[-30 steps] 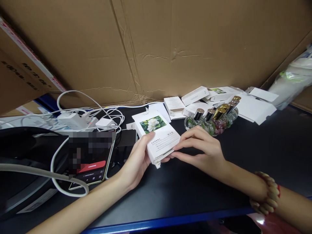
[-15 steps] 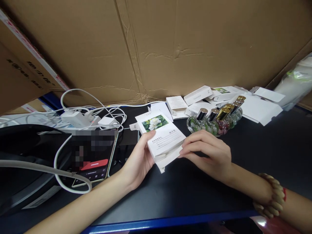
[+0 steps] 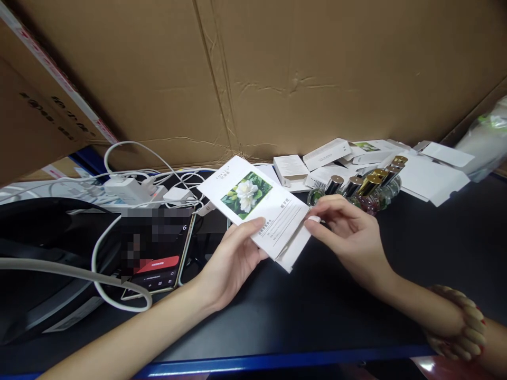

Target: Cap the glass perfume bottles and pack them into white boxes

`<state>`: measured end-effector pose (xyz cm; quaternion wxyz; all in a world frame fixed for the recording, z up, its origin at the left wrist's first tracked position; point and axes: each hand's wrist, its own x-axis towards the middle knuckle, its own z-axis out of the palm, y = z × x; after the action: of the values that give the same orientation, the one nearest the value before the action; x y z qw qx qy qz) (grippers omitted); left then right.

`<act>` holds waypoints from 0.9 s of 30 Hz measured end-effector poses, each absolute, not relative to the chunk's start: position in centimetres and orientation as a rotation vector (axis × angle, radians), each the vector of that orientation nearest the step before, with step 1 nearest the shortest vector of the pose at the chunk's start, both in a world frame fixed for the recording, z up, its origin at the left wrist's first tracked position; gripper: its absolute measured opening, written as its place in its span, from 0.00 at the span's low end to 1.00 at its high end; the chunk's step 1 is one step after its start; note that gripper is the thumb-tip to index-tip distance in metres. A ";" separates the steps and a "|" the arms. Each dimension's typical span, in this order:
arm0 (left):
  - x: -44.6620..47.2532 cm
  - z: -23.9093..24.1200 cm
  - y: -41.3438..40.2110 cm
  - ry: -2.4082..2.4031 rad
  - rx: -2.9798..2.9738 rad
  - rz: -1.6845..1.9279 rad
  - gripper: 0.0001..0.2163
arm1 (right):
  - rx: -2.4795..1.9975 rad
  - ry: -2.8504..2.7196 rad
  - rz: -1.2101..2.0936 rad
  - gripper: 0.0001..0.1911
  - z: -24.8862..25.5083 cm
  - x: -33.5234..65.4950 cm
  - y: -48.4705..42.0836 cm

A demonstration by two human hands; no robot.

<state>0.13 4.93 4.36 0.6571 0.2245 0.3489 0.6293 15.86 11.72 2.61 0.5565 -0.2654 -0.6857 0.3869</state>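
Observation:
A white carton (image 3: 255, 203) printed with a white flower is tilted above the dark tabletop. My left hand (image 3: 233, 264) is closed around its left side, thumb on the front face. At the carton's lower right end a flap (image 3: 295, 252) stands folded out. My right hand (image 3: 348, 237) pinches a small side tab (image 3: 315, 218) of that end between thumb and fingers. Just behind my right hand stands a row of glass bottles (image 3: 389, 192) with gold and silver caps, partly hidden by the fingers.
Several white boxes (image 3: 290, 168) and flattened cartons (image 3: 431, 177) lie against the cardboard wall (image 3: 325, 74). To the left are a phone (image 3: 158, 264), a power strip with chargers (image 3: 125, 190), tangled white cables and a black round-edged object (image 3: 43, 264). A plastic-wrapped bundle (image 3: 487, 132) sits far right.
The carton has turned so its printed face shows more fully to the camera. My right hand has shifted slightly right and up, now pinching a side tab at the carton's end.

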 end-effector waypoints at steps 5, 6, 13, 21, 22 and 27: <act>0.0 4.6 4.8 0.739 0.480 1.432 0.20 | -0.630 -1.551 1.266 0.17 2.4 16.0 12.4; 0.0 4.6 4.9 0.730 0.468 1.430 0.20 | -0.605 -1.561 1.294 0.18 2.4 16.1 12.4; 0.0 4.5 5.0 0.738 0.448 1.428 0.16 | -0.543 -1.670 1.166 0.14 2.9 15.9 12.1; 0.0 4.2 4.9 0.786 0.493 1.403 0.16 | -0.660 -1.627 1.215 0.10 3.5 16.1 12.0; 0.0 4.2 5.0 0.801 0.487 1.403 0.15 | -0.671 -1.636 1.200 0.10 3.5 16.1 12.0; 0.0 4.0 5.1 0.795 0.524 1.389 0.13 | -0.635 -1.651 1.180 0.12 3.4 16.2 12.2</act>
<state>0.04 5.06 4.02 0.6658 0.2320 0.3523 0.6154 16.16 12.24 3.39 0.4861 -0.2609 -0.6785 0.4851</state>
